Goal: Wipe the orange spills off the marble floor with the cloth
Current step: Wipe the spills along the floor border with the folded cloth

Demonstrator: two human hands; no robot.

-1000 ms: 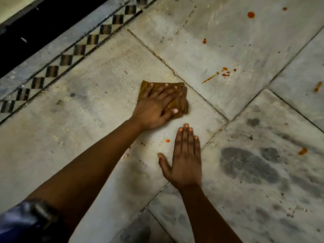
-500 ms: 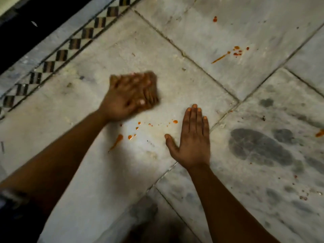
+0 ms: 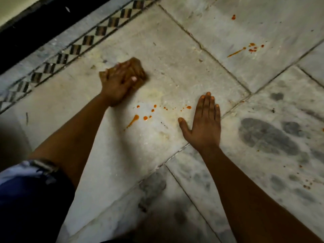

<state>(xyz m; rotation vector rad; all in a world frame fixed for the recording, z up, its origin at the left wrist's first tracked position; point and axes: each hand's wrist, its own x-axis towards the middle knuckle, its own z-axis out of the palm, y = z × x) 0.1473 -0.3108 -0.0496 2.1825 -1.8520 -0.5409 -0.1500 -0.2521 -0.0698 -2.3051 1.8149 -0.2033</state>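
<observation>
My left hand presses flat on a brown cloth, which lies bunched on the pale marble floor; only the cloth's far edge shows past the fingers. Just below and right of that hand is a patch of orange spills: one streak and several small drops running toward my right hand. My right hand lies open, palm down, on the floor with nothing in it. A second group of orange spills sits on the far right tile, and a single drop lies beyond it.
A checkered black-and-white border strip runs diagonally at the upper left, with a black band beyond it. Grey-veined tiles fill the right side, with tiny orange specks at the lower right. My knee in dark cloth fills the lower left corner.
My left hand has slid the cloth left and away, toward the border strip, uncovering the streak and drops beneath my forearm. My right hand has stayed planted on the floor.
</observation>
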